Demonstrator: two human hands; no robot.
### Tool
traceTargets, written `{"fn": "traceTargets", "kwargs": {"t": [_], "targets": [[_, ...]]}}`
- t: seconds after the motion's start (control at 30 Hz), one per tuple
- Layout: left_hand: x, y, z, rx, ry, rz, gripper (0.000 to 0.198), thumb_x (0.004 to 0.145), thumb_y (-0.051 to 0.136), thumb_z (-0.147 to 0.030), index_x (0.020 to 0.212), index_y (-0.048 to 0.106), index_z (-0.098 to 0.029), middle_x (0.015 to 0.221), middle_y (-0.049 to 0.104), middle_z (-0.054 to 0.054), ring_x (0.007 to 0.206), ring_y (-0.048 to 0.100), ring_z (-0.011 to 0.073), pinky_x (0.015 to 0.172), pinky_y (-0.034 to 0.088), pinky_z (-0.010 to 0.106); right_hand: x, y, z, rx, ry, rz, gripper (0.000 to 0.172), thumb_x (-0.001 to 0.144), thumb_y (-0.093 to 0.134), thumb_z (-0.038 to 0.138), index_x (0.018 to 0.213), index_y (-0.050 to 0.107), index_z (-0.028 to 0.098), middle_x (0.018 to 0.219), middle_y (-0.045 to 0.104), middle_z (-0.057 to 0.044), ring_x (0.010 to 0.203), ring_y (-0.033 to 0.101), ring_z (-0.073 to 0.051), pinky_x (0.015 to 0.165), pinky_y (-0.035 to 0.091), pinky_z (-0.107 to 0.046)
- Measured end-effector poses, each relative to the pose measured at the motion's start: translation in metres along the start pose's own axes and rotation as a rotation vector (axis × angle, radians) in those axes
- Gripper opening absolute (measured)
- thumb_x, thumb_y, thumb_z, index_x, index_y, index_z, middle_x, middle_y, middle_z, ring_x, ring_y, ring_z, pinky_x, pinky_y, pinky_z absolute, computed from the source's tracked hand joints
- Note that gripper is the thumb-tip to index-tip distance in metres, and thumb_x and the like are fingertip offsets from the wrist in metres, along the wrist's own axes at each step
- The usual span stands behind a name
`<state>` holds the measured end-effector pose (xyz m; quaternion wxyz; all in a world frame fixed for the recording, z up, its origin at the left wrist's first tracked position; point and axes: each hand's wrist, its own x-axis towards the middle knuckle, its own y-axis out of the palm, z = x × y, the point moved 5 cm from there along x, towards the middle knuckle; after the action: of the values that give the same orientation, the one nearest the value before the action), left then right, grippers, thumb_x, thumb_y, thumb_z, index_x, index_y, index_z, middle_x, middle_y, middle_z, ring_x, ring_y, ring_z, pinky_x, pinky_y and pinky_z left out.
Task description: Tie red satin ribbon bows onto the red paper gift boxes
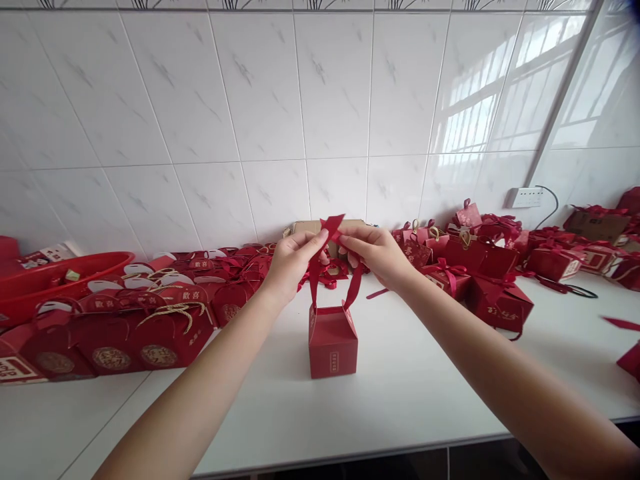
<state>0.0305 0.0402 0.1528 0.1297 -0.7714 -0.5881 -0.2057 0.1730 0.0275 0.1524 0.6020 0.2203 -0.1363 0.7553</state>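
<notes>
A small red gift box stands upright on the white table, in the middle. A red ribbon rises from both of its sides to a point above it. My left hand pinches the ribbon's left strand near the top. My right hand pinches the right strand, and the two sets of fingertips almost touch. The ribbon's end sticks up between them.
Flat red gift bags with gold tassels lie in rows at the left, beside a red plastic basin. Finished red boxes with bows crowd the right. A cardboard box stands against the tiled wall. A wall socket has a black cable.
</notes>
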Motion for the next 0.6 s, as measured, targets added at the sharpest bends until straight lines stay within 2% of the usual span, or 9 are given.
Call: {"fn": "traceTargets", "kwargs": {"t": [0.1,0.17,0.23,0.33,0.43,0.5,0.6], "targets": [[0.002,-0.001,0.0,0.095,0.01,-0.006,0.031,0.071,0.071,-0.043,0.059,0.06,-0.017,0.053,0.057,-0.001,0.046,0.053,0.0105,0.046,0.044,0.023,-0.001,0.007,0.001,-0.026,-0.026,0.084,0.02,0.074,0.07,0.035,0.074,0.065,0.016,0.06,0.055,0.004,0.051,0.044,-0.006,0.047,0.034,-0.02],[0.001,-0.002,-0.001,0.134,0.02,0.01,0.027,0.071,0.072,-0.041,0.065,0.063,-0.016,0.056,0.059,0.0,0.052,0.056,0.0115,0.052,0.046,0.024,0.0,0.006,-0.002,-0.047,-0.048,0.064,0.025,0.074,0.069,0.039,0.069,0.061,0.016,0.054,0.05,0.005,0.048,0.041,-0.006,0.045,0.031,-0.021],[0.001,-0.003,0.0,0.102,-0.006,0.057,0.022,0.071,0.072,-0.035,0.078,0.065,-0.017,0.062,0.062,0.001,0.057,0.059,0.0132,0.057,0.049,0.025,0.001,0.003,-0.007,-0.067,-0.069,0.024,0.029,0.075,0.068,0.043,0.065,0.058,0.017,0.05,0.048,0.006,0.045,0.04,-0.006,0.044,0.031,-0.021],[0.0,-0.007,0.006,-0.025,-0.099,0.097,0.03,0.069,0.072,-0.023,0.096,0.06,-0.018,0.075,0.065,0.001,0.066,0.065,0.0162,0.062,0.051,0.027,0.004,-0.001,-0.014,-0.148,-0.149,0.028,0.024,0.079,0.062,0.042,0.077,0.063,0.018,0.057,0.056,0.003,0.049,0.048,-0.009,0.046,0.038,-0.022],[0.001,-0.012,0.012,-0.145,-0.198,0.096,0.025,0.072,0.066,-0.017,0.095,0.056,-0.018,0.075,0.063,0.001,0.069,0.065,0.0165,0.063,0.05,0.027,0.001,-0.003,-0.01,-0.432,-0.434,0.081,0.019,0.087,0.052,0.031,0.092,0.068,0.022,0.08,0.066,-0.002,0.069,0.06,-0.013,0.061,0.048,-0.026],[0.002,-0.014,0.014,-0.191,-0.264,0.075,0.02,0.073,0.063,-0.013,0.092,0.057,-0.017,0.071,0.062,0.0,0.065,0.063,0.0143,0.061,0.049,0.026,-0.004,0.0,-0.006,-0.657,-0.656,0.14,0.024,0.091,0.045,0.022,0.096,0.069,0.023,0.091,0.067,-0.005,0.082,0.062,-0.015,0.07,0.05,-0.028],[0.003,-0.015,0.017,-0.207,-0.335,0.042,0.019,0.072,0.061,-0.009,0.089,0.058,-0.016,0.067,0.06,0.0,0.06,0.06,0.0126,0.057,0.048,0.024,-0.009,0.004,-0.003,-0.919,-0.877,0.204,0.031,0.093,0.039,0.016,0.099,0.069,0.022,0.094,0.067,-0.008,0.084,0.061,-0.016,0.072,0.051,-0.029]]}}
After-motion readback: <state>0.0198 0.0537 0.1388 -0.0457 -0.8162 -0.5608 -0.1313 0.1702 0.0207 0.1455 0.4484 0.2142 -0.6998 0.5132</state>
